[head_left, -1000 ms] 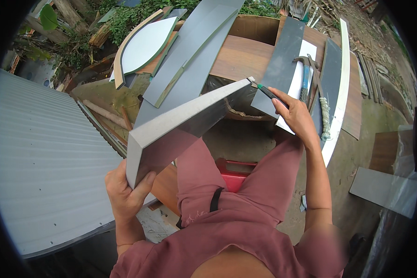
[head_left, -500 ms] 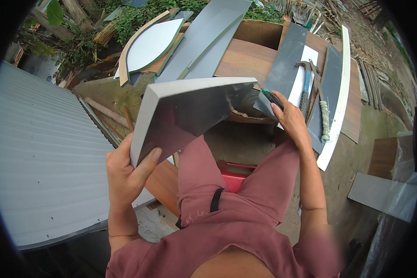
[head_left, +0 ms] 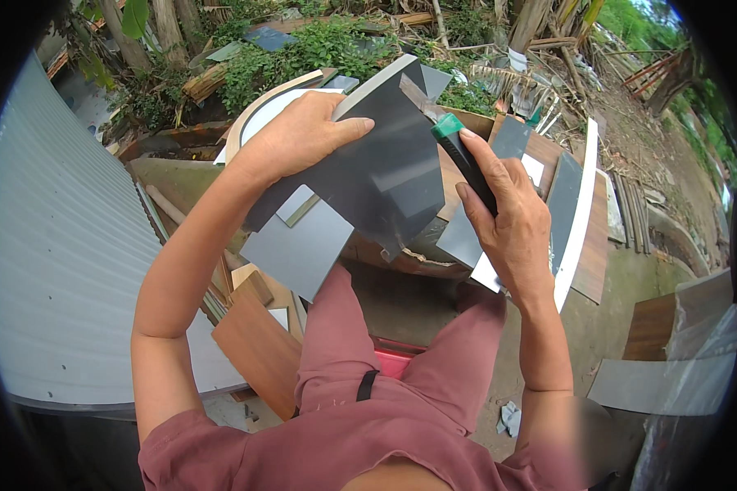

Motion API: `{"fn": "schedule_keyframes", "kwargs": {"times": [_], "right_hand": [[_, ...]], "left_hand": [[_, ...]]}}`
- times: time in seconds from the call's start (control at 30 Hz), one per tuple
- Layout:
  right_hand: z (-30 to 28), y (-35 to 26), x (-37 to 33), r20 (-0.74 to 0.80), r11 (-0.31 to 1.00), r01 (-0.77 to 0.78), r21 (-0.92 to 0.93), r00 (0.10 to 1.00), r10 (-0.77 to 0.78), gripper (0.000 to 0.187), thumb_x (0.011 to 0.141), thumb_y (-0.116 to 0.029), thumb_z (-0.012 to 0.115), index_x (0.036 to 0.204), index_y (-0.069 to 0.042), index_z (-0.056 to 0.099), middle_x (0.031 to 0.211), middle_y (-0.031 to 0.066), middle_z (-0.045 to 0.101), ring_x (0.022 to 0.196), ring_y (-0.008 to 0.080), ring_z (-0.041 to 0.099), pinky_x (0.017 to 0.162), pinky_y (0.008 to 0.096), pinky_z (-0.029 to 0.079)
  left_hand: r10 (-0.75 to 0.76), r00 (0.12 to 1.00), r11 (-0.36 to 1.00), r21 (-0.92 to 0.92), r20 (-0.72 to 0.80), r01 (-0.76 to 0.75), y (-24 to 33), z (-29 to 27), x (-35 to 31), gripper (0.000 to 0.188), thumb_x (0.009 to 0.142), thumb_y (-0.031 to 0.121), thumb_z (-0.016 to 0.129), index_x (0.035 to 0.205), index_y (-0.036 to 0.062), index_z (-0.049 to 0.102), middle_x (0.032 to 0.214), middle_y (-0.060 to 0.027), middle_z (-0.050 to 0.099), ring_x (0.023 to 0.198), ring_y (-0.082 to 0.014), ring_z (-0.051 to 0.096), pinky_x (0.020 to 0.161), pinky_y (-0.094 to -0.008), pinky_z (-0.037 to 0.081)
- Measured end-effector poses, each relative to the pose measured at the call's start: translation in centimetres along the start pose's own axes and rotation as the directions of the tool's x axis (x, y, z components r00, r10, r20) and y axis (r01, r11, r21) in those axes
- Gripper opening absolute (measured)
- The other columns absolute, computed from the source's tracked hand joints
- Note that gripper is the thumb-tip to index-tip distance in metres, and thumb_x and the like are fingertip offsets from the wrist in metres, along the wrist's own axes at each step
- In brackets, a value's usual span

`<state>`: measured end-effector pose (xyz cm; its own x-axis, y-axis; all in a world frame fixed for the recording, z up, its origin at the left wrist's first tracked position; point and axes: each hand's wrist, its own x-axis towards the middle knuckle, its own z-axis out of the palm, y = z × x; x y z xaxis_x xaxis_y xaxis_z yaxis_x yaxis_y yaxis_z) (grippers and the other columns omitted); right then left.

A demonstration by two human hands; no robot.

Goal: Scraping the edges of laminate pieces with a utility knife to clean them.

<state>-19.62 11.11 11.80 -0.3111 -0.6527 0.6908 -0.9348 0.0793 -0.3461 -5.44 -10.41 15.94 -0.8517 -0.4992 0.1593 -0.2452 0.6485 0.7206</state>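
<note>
Our right hand [head_left: 508, 209] is closed around a black-and-green utility knife [head_left: 468, 168], index finger laid along the handle, thumb against its near side. Our left hand [head_left: 311, 135] grips a dark panel [head_left: 377, 168] by its upper left edge, thumb pressed on the glossy face.

Position: we observe the panel raised and tilted in front of us, above our knees, its pale edge uppermost. The knife's blade [head_left: 418, 96] points up and left across the panel's upper right corner; we cannot tell whether it touches.

Surroundings: a light grey board [head_left: 291, 250] shows below the panel at the left, and a brown board [head_left: 258, 352] lies beside our left thigh. To the right of the knife we note a long white strip [head_left: 579, 217]. A red stool [head_left: 395, 362] shows between our thighs. Corrugated sheet metal [head_left: 74, 254] fills the far left; leafy plants [head_left: 303, 69] grow beyond the boards.
</note>
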Motion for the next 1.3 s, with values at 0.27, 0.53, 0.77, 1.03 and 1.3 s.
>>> {"fn": "schedule_keyframes", "kwargs": {"times": [0.27,0.53,0.77,1.03,1.3], "right_hand": [[-3.9,-2.5,5.6,0.268,0.88,0.224,-0.418,0.956,-0.116,0.036,0.085,-0.029,0.061,0.121,-0.025,0.058,0.079,0.0094,0.057,0.068,0.0264,0.061,0.056,0.0381,0.048],[-4.5,-2.7,6.0,0.288,0.842,0.193,-0.503,0.957,-0.047,0.04,0.088,-0.025,0.057,0.128,-0.024,0.054,0.074,0.0084,0.052,0.066,0.0244,0.056,0.059,0.0372,0.043],[-4.5,-6.2,3.9,0.389,0.903,0.301,-0.308,0.905,-0.169,0.038,0.084,-0.022,0.062,0.122,-0.026,0.058,0.079,0.0063,0.056,0.07,0.0238,0.06,0.058,0.0352,0.046],[-5.9,-3.9,6.0,0.402,0.892,0.225,-0.393,0.914,-0.054,0.038,0.085,-0.023,0.061,0.122,-0.024,0.059,0.077,0.0084,0.057,0.068,0.0247,0.059,0.062,0.0361,0.046],[-6.3,5.8,9.6,0.278,0.854,-0.108,-0.509,0.918,0.282,0.037,0.086,-0.029,0.056,0.122,-0.02,0.058,0.082,0.0154,0.066,0.077,0.0331,0.063,0.071,0.0384,0.048]], "left_hand": [[0.004,1.0,1.0,-0.03,0.023,-0.004,0.6,-0.4,0.1,0.04,0.079,0.032,0.059,0.091,-0.0066,0.061,0.066,-0.0099,0.06,0.061,-0.0175,0.056,0.06,-0.0329,0.046],[-0.037,0.999,0.987,-0.157,0.018,0.04,0.4,-0.8,-6.5,0.035,0.091,0.018,0.053,0.115,-0.0079,0.054,0.103,-0.0092,0.057,0.084,-0.0131,0.058,0.074,-0.0271,0.052],[-0.034,0.997,0.986,-0.168,-0.071,0.022,0.9,1.0,-6.5,0.035,0.091,0.017,0.052,0.116,-0.0084,0.053,0.103,-0.0092,0.057,0.087,-0.0132,0.059,0.074,-0.0253,0.053],[-0.053,0.993,0.985,-0.17,-0.107,0.034,2.1,1.5,-7.1,0.036,0.091,0.018,0.053,0.115,-0.0084,0.053,0.099,-0.0093,0.059,0.078,-0.0135,0.064,0.07,-0.024,0.051],[-0.016,0.993,0.984,-0.176,-0.119,-0.005,2.2,1.8,-8.3,0.037,0.09,0.018,0.054,0.117,-0.0069,0.053,0.098,-0.009,0.06,0.076,-0.0136,0.064,0.068,-0.0236,0.049]]}}
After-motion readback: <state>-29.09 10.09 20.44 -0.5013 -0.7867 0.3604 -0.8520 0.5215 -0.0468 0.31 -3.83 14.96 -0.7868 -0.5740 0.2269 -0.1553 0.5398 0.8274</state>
